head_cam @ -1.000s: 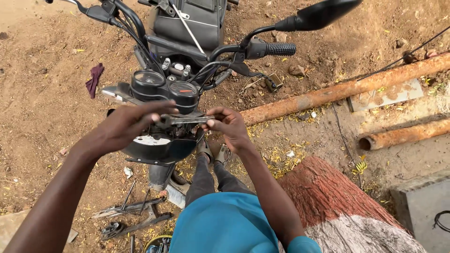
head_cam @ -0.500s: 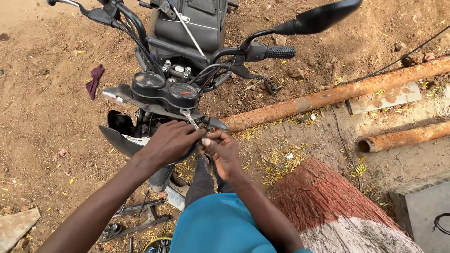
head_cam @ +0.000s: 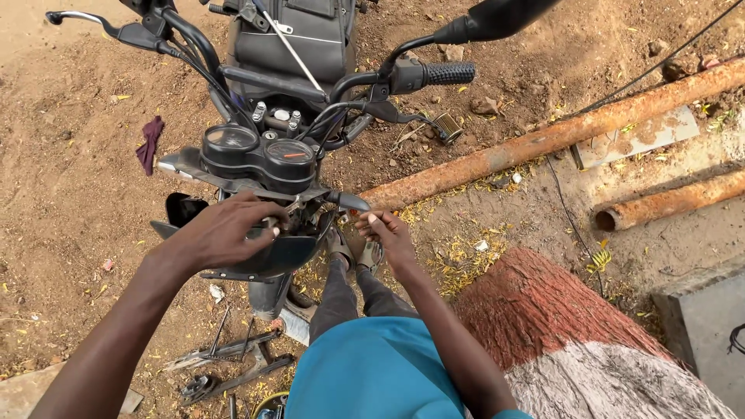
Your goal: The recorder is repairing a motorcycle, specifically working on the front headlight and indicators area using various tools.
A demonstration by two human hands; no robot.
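Note:
A black motorcycle stands in front of me, with its twin-dial instrument cluster [head_cam: 256, 155] facing up. My left hand [head_cam: 229, 233] reaches under the cluster, its fingers curled over the top edge of the black headlight cowl [head_cam: 275, 256]. My right hand [head_cam: 388, 233] is a little to the right, just below a short black stalk [head_cam: 349, 202] that sticks out of the bike's front. Its fingertips are pinched together; I cannot tell whether they hold anything small. My legs and sandalled feet [head_cam: 353, 252] are beneath the hands.
Two rusty pipes [head_cam: 543, 143] [head_cam: 667, 202] lie on the dirt at the right. A red-and-white painted tree trunk [head_cam: 559, 326] is by my right side. Metal tools [head_cam: 225, 357] lie on the ground at lower left, and a purple rag [head_cam: 149, 143] at the left.
Both hands were together under the cluster on a metal piece. They have parted: the left has shifted left onto the cowl, the right has drawn back to the right.

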